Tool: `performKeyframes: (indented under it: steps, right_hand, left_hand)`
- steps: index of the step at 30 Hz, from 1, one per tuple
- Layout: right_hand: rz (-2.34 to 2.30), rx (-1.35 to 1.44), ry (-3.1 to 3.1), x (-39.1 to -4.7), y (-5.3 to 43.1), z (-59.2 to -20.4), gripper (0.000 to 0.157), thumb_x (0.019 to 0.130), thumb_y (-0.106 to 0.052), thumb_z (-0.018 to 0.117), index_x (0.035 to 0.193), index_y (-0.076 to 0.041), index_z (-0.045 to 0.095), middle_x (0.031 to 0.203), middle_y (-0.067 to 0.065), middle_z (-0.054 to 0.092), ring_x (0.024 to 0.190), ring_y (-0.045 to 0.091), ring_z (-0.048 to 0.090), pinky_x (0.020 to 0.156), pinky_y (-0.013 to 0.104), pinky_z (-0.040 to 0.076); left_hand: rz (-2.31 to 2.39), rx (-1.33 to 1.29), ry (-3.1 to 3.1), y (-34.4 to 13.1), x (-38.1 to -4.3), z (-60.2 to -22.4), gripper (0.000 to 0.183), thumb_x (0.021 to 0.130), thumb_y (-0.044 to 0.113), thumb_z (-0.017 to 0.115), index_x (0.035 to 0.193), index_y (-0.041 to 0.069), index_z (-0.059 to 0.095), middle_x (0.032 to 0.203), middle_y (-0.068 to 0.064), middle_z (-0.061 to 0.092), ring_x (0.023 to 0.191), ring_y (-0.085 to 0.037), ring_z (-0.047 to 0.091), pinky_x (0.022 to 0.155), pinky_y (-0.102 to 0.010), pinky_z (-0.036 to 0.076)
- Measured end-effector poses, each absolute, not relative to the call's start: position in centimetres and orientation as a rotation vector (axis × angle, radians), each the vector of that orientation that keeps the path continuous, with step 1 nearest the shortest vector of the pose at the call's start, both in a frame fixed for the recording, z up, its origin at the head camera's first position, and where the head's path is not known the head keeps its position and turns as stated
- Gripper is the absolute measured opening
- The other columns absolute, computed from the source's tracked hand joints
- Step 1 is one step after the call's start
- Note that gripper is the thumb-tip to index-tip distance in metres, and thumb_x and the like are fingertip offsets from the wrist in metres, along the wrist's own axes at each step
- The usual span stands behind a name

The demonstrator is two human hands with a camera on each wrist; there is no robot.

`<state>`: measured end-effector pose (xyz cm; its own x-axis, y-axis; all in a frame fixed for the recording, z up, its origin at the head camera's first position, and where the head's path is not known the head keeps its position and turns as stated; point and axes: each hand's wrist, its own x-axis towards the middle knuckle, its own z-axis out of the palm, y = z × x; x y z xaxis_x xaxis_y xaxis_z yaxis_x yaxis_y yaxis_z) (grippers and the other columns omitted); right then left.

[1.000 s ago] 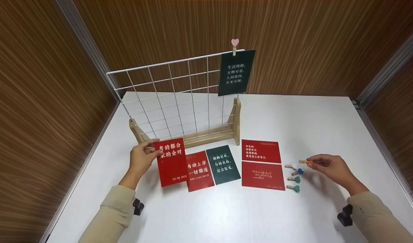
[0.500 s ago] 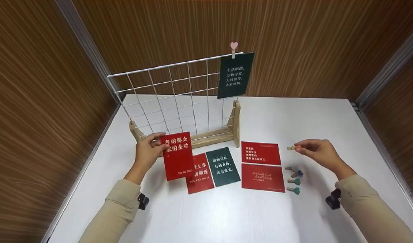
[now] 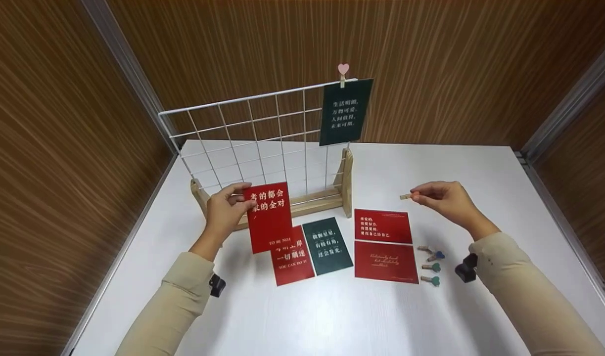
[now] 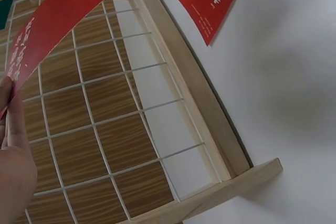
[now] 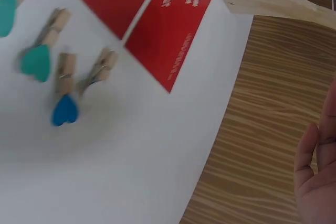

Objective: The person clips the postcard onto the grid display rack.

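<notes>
In the head view my left hand [image 3: 226, 211] pinches a red card [image 3: 270, 225] with white print by its left edge, in front of the grid rack [image 3: 280, 118]. The left wrist view has this card [image 4: 63, 22] tilted before the wires. My right hand [image 3: 448, 202] pinches a small wooden clothespin [image 3: 404, 197], raised behind the two red cards on the right; an orange bit shows at the fingertips. In the right wrist view only part of this hand [image 5: 317, 171] appears, and its clothespin is out of frame. A dark green card [image 3: 346, 112] hangs at the rack's right end under a pink heart clothespin [image 3: 343, 71].
Below the held card lie a red card [image 3: 295, 269], partly covered by it, and a green card [image 3: 328, 246]. Two red cards [image 3: 383, 226] lie farther right. Beside them are several heart clothespins [image 3: 431, 267]. The rack stands on a wooden base [image 3: 347, 185]; wood-grain panels enclose the white table.
My left hand has carried the red card up and to the right, towards the rack's middle. The right hand has lifted its clothespin away from the others, moving left and farther back.
</notes>
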<state>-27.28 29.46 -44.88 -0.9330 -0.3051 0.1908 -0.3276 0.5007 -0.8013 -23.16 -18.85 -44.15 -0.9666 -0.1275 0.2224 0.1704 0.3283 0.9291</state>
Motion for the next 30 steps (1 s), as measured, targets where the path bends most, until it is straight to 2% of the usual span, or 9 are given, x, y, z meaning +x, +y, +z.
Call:
performKeyframes:
  steps: [8,13,23,30]
  right_hand:
    - [1.464,0.625,-2.674,-28.7,27.2,-43.1,0.026,0.086,-0.021,0.072,0.101,0.0,0.072,0.096,0.012,0.07,0.078,0.014,0.066,0.071,0.02,0.053]
    - [1.445,0.667,-2.66,-29.4,25.9,-41.9,0.025,0.086,-0.02,0.072,0.101,0.0,0.072,0.096,0.012,0.07,0.077,0.018,0.065,0.07,0.019,0.053]
    - [1.425,0.705,-2.648,-30.3,23.6,-39.0,0.028,0.086,-0.024,0.072,0.103,-0.002,0.072,0.097,0.01,0.07,0.078,0.017,0.064,0.071,0.021,0.053]
    - [1.425,0.763,-2.619,-30.7,22.0,-37.5,0.024,0.086,-0.016,0.071,0.104,0.0,0.072,0.094,0.012,0.071,0.081,0.022,0.067,0.073,0.019,0.053]
  left_hand:
    - [-1.704,-0.074,-2.323,-17.9,-23.8,-43.4,0.039,0.079,-0.001,0.076,0.116,0.002,0.066,0.098,-0.012,0.065,0.093,-0.02,0.065,0.075,-0.025,0.055]
    - [-1.727,-0.12,-2.297,-17.4,-24.2,-42.8,0.038,0.079,-0.002,0.075,0.116,0.0,0.066,0.098,-0.012,0.064,0.092,-0.02,0.066,0.075,-0.026,0.055]
    - [-1.69,-0.184,-2.265,-16.8,-24.9,-41.2,0.037,0.08,-0.002,0.074,0.116,0.0,0.065,0.097,-0.012,0.065,0.089,-0.019,0.067,0.074,-0.027,0.055]
    - [-1.65,-0.22,-2.249,-16.3,-25.4,-40.2,0.037,0.08,0.0,0.074,0.116,-0.001,0.065,0.098,-0.012,0.066,0.087,-0.019,0.067,0.074,-0.026,0.055]
